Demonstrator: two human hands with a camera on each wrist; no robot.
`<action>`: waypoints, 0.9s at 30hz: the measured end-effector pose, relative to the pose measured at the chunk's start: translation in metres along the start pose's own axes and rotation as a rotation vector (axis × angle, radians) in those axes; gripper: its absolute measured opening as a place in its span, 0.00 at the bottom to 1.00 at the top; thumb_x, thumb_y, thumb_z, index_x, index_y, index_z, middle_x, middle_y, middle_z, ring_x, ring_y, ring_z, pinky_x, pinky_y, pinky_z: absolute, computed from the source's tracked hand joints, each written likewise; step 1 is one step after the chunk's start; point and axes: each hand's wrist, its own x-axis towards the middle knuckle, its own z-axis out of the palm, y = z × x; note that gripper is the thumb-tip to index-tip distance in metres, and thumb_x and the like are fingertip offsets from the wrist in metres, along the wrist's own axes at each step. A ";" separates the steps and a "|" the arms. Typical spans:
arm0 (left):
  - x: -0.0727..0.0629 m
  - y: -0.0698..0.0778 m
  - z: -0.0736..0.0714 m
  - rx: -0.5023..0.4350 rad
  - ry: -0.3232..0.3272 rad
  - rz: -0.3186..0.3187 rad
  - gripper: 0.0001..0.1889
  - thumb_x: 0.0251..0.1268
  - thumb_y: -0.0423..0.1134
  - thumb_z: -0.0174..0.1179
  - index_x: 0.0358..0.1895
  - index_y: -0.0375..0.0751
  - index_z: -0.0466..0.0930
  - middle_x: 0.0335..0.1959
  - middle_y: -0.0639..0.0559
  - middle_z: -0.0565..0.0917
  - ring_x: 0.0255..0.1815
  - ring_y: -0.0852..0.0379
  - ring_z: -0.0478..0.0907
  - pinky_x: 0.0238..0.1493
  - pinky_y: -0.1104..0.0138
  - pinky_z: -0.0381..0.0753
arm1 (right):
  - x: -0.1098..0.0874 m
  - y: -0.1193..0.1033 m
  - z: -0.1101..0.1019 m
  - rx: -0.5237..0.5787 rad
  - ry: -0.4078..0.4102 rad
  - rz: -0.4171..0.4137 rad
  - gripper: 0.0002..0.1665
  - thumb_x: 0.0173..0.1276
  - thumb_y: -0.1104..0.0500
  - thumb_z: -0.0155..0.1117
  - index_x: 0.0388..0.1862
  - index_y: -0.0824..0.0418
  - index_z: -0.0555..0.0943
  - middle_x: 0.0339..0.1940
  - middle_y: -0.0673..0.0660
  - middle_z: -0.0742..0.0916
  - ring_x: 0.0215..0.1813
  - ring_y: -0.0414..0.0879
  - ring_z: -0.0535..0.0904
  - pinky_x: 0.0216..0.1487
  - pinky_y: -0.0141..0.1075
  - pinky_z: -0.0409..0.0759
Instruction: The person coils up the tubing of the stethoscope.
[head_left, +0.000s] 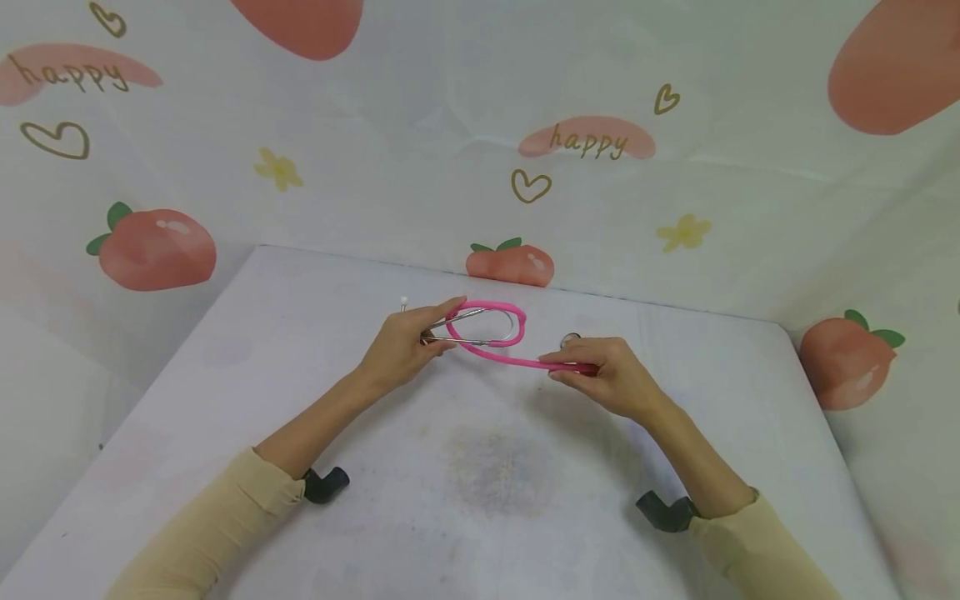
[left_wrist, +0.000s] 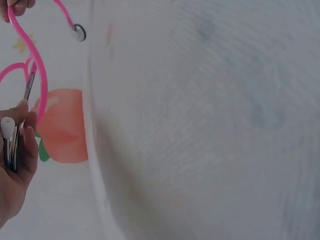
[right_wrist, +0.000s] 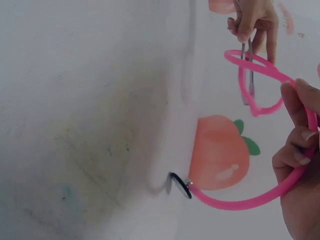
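Note:
A stethoscope with pink tubing is held over the table between both hands. My left hand grips its metal ear tubes, and a white ear tip pokes out beyond the fingers. Beside that hand the tubing bends back in a loop. My right hand pinches the single tube farther along. From there the tube runs on to the round chest piece, which dangles free with its dark rim close over the table in the right wrist view.
The white table has a dark smudge in its middle. Behind it hangs a backdrop printed with peaches. Black curved pieces sit at both wrists, by the beige sleeves.

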 end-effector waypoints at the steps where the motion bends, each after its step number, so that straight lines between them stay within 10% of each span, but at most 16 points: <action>1: 0.000 0.000 0.000 0.008 -0.001 -0.005 0.39 0.52 0.30 0.75 0.70 0.52 0.73 0.55 0.48 0.84 0.27 0.61 0.84 0.33 0.69 0.83 | 0.000 0.000 0.000 0.008 0.000 -0.002 0.16 0.57 0.67 0.76 0.46 0.60 0.89 0.31 0.46 0.87 0.28 0.39 0.72 0.26 0.27 0.72; 27: -0.005 -0.004 0.005 0.129 -0.084 -0.007 0.38 0.54 0.34 0.75 0.71 0.57 0.72 0.51 0.51 0.83 0.31 0.58 0.79 0.38 0.68 0.83 | 0.024 -0.024 -0.012 0.060 -0.085 -0.080 0.17 0.57 0.67 0.76 0.47 0.60 0.89 0.30 0.43 0.87 0.21 0.37 0.70 0.20 0.27 0.69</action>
